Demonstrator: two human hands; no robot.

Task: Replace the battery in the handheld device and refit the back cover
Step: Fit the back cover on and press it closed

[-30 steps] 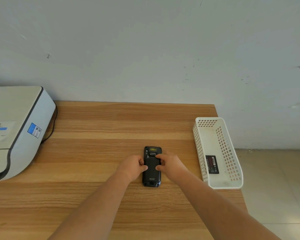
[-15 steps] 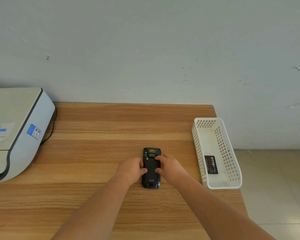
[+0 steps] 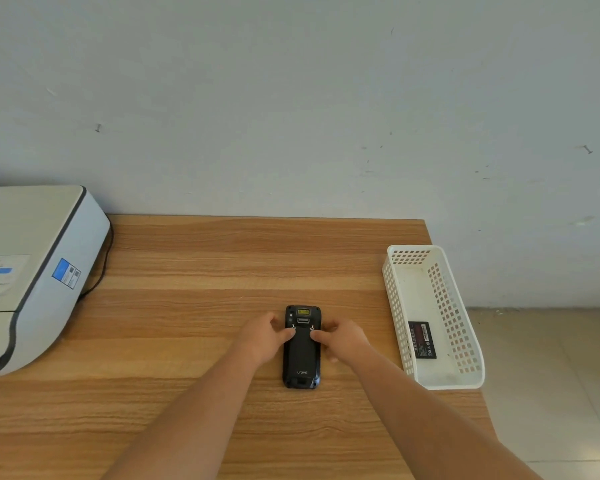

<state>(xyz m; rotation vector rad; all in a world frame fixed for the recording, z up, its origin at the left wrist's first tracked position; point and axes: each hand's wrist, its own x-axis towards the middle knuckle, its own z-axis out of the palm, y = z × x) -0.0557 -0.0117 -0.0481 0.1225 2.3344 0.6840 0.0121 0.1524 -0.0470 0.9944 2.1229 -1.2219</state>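
The handheld device [image 3: 301, 348] lies face down on the table [image 3: 194, 306], back cover on. The left hand [image 3: 264, 336] and right hand [image 3: 340, 339] flank it, fingers loosely curled, thumbs pressing the cover's upper latches. A battery [image 3: 421, 339] lies in the white basket [image 3: 465, 375].

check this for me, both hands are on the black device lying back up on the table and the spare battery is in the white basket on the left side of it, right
Not quite. The white basket stands to the right of the device, not the left, as the head view shows. The rest holds: the left hand and right hand are on the device, which lies back up on the table, and the battery lies in the basket.
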